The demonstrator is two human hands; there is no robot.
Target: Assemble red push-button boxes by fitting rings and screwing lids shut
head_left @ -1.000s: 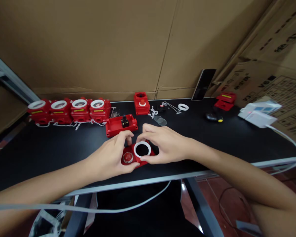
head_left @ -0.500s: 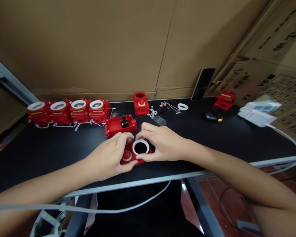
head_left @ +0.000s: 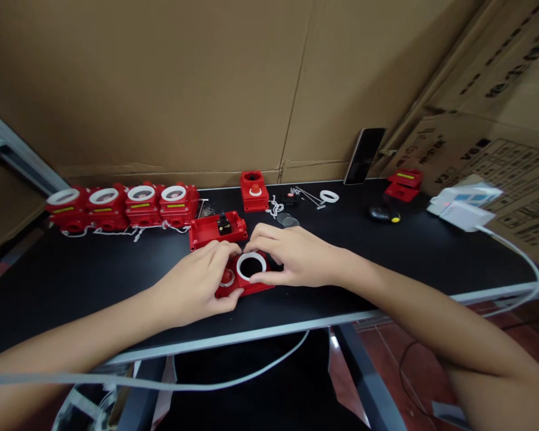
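Observation:
Near the front of the black table lies a red cover (head_left: 256, 288) with a red button (head_left: 227, 277) at its left and a white ring (head_left: 251, 266) around a dark round opening. My left hand (head_left: 202, 281) grips the cover's left end, thumb at the front edge and fingers behind. Thumb and fingers of my right hand (head_left: 291, 256) close around the white ring from the right. Just behind them sits an open red box (head_left: 206, 230) with a black part (head_left: 223, 224) inside.
Several red units (head_left: 144, 205) with white rings stand at the back left. Farther back are another red unit (head_left: 254, 194), clear discs (head_left: 290, 222), a loose white ring (head_left: 329, 196) and a phone (head_left: 365, 156). A black-and-yellow tool (head_left: 384, 214) and a white device (head_left: 465, 206) lie right.
The view has shifted slightly. My right thumb has moved a little along the white ring; both hands stay on the red cover and ring.

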